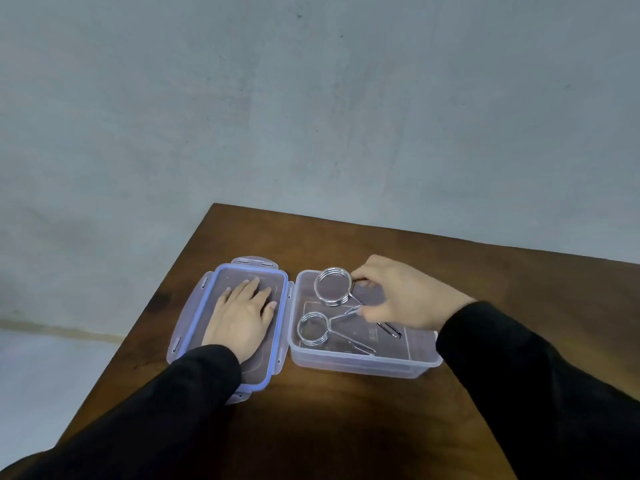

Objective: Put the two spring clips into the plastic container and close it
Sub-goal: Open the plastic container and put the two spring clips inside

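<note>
A clear plastic container (360,365) stands open on the brown table. One metal spring clip (312,329) lies flat on its floor at the near left. The second spring clip (333,285) is tilted up at the far left of the container, its coil above the rim. My right hand (398,296) pinches this clip's handles over the container. The lid (207,299), clear with a blue seal, lies upside down to the left of the container. My left hand (242,317) rests flat on the lid, fingers spread, holding nothing.
The table (381,410) ends at a far corner just behind the lid and at a left edge close beside it. Grey floor lies beyond both edges. Black sleeves cover both of my forearms.
</note>
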Tool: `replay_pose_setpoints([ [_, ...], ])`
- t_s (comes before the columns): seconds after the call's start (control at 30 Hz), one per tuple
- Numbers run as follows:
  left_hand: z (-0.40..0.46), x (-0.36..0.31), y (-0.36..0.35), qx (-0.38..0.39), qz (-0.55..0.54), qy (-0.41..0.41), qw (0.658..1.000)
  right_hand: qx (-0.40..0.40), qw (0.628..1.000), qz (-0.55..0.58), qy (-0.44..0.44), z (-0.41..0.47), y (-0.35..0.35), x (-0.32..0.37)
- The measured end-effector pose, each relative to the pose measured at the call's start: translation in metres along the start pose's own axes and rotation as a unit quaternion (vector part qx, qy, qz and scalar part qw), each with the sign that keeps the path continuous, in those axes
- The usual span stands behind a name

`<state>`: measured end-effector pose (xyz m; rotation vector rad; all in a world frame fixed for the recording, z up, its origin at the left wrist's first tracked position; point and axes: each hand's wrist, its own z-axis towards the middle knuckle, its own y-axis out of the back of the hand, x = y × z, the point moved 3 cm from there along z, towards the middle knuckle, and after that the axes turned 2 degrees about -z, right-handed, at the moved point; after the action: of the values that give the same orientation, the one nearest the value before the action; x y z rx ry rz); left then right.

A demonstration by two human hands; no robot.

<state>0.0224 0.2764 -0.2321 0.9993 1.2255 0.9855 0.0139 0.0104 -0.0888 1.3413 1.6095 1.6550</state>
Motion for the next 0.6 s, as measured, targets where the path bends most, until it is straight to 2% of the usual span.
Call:
replay_pose_setpoints([
  [0.2, 0.001, 0.002, -0.001, -0.002, 0.001, -0.003, 1.000, 0.064, 0.997, -0.044, 0.004, 0.019, -0.041, 0.008],
  [0.6, 0.001, 0.002, -0.001, -0.004, 0.004, -0.002, 1.000, 0.094, 0.994, -0.057, 0.012, 0.032, -0.063, 0.005],
])
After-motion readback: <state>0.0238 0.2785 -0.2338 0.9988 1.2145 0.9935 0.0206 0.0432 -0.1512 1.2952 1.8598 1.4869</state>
